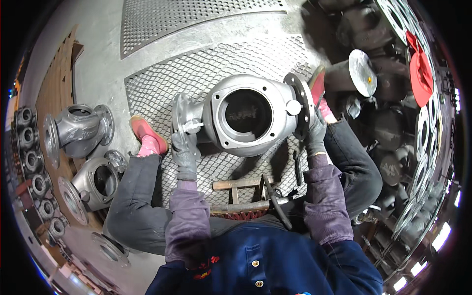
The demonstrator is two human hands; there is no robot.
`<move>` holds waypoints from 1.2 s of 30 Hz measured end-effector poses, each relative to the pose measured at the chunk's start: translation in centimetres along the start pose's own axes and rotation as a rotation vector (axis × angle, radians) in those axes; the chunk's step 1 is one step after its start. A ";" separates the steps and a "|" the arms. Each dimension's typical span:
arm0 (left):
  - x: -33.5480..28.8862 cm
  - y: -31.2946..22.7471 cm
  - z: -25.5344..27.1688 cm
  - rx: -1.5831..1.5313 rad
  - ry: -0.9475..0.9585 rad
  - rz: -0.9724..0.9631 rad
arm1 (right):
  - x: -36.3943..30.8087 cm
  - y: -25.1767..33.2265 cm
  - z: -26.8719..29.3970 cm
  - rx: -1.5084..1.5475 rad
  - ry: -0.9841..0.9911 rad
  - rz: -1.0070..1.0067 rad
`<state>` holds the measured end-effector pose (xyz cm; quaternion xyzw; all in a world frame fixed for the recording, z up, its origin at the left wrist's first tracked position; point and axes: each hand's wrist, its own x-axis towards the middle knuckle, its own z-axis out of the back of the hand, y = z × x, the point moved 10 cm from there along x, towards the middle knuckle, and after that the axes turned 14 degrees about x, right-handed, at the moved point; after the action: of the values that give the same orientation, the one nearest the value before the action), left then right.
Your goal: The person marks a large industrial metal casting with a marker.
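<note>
A large grey cast-metal valve body (275, 93) lies between my legs, its round bolt-holed opening facing up. My left hand (186, 150), in a grey glove, grips the smaller flange (181, 110) at the left end. My right hand (316, 136), also gloved, is wrapped round the edge of the wider flange (306, 96) on the right; part of its fingers is hidden behind the flange. Beneath the casting is a diamond-pattern metal mesh (162, 83). Close to my lap rest a wooden-framed piece (236, 184) and a dark bar (276, 204).
Two flanged valve castings (81, 130) stand at the left, beside a brown wooden pallet (54, 81). Stacked dark castings crowd the right, with a red cap (420, 78) on top. A perforated metal plate (196, 19) lies on the floor ahead.
</note>
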<state>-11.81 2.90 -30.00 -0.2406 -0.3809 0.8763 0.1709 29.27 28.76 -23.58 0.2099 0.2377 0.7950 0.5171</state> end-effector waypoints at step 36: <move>-3.6 -1.3 0.1 -0.236 -0.010 0.024 | 0.8 -2.9 1.0 1.374 -0.597 -0.333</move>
<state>-8.76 1.95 -27.93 -0.2590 -0.4792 0.8287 0.1287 31.63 30.64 -24.46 0.6512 0.5574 0.2899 0.4257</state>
